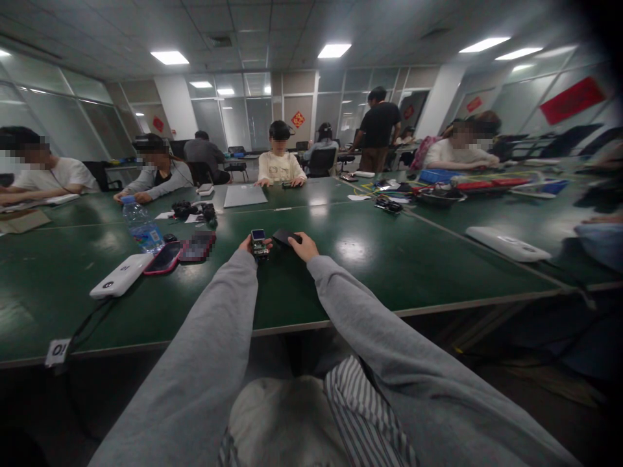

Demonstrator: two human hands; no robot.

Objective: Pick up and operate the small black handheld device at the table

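Note:
In the head view my left hand [247, 245] is closed round a small circuit board with a little screen [258, 241], held just over the green table [370, 285]. The screen faces up toward me. To its right, my right hand [306, 246] grips a flat black piece [285, 237], perhaps a cover, by its right end. The two things are close together but apart. The fingers under both things are partly hidden.
On the left lie a white power bank [121, 275] with a cable, two phones [164, 258] and a water bottle [141, 224]. A closed laptop [244, 196] sits ahead. Cables and tools [438, 188] cover the right back, near another white power bank [506, 244]. Several people sit around.

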